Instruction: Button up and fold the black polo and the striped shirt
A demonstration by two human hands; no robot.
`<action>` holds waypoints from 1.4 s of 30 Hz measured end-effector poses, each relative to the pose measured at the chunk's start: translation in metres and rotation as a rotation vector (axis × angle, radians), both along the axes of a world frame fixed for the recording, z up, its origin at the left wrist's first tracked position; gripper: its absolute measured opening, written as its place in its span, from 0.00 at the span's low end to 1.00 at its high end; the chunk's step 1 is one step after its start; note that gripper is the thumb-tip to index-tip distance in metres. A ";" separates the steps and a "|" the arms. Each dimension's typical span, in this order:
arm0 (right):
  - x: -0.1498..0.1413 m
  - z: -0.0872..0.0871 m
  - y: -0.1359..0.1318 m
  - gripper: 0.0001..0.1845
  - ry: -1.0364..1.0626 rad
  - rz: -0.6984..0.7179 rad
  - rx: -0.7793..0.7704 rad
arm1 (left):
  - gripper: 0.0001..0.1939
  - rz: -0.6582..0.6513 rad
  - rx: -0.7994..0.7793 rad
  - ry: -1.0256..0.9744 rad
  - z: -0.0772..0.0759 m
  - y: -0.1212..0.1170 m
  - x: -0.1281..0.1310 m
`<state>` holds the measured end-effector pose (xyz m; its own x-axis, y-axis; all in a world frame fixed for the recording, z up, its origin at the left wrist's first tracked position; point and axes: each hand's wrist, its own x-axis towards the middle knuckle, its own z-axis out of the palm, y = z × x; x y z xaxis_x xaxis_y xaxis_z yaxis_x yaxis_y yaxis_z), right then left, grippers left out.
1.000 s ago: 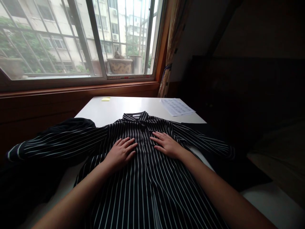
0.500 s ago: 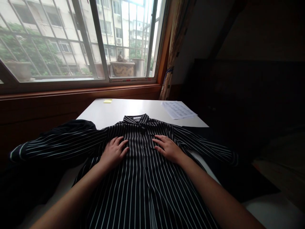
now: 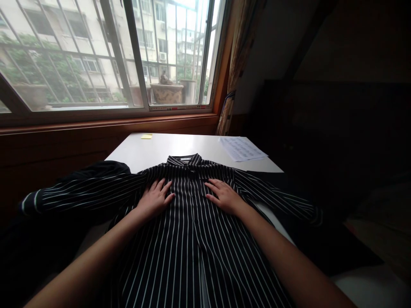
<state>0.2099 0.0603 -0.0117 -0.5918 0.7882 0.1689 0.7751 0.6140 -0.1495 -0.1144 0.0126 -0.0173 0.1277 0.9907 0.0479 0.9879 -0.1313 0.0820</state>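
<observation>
A black shirt with white stripes (image 3: 186,231) lies front side up, its collar toward the window and its sleeves spread to both sides. On the left of its chest rests my left hand (image 3: 154,199), palm down with fingers apart. My right hand (image 3: 224,196) lies flat on the right of the chest, fingers spread as well. Neither hand grips the cloth. Between them runs the shirt's front placket. The lower hem is out of view.
The shirt lies on a white table (image 3: 128,149). Toward its far edge are a yellow sticky note (image 3: 147,136) and printed papers (image 3: 242,148). Dark cloth (image 3: 112,167) is bunched under the left sleeve; more dark cloth (image 3: 346,246) lies at right. Beyond is a barred window (image 3: 96,64).
My left hand has slid slightly forward on the shirt, its fingers pointing more toward the collar. My right hand has shifted a little forward and left. The view has moved slightly.
</observation>
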 end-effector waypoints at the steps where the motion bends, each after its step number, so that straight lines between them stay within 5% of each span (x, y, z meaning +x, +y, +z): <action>1: -0.001 0.000 0.002 0.33 -0.004 -0.003 -0.007 | 0.33 0.004 -0.006 -0.001 0.000 0.004 0.000; 11: -0.006 -0.002 0.029 0.33 -0.023 -0.019 -0.012 | 0.35 0.026 -0.012 -0.015 0.001 0.034 -0.004; 18: -0.005 -0.003 0.031 0.29 0.019 -0.003 0.043 | 0.31 -0.004 0.039 -0.017 0.004 0.033 -0.004; 22: -0.005 -0.003 0.028 0.26 0.068 0.005 0.103 | 0.27 -0.095 0.125 -0.015 0.013 0.016 -0.002; 26: -0.007 0.002 0.024 0.22 0.100 0.016 0.169 | 0.20 -0.337 0.275 -0.103 0.031 -0.020 0.014; 30: -0.009 0.012 0.016 0.18 0.083 0.025 0.234 | 0.05 -0.492 0.187 -0.246 0.041 -0.065 0.041; 37: -0.017 0.041 -0.026 0.10 0.216 -0.095 0.199 | 0.05 -0.552 0.020 -0.482 0.031 -0.102 0.050; 42: -0.032 0.056 -0.099 0.10 0.268 0.019 -0.121 | 0.05 -0.585 0.019 -0.542 0.025 -0.101 0.042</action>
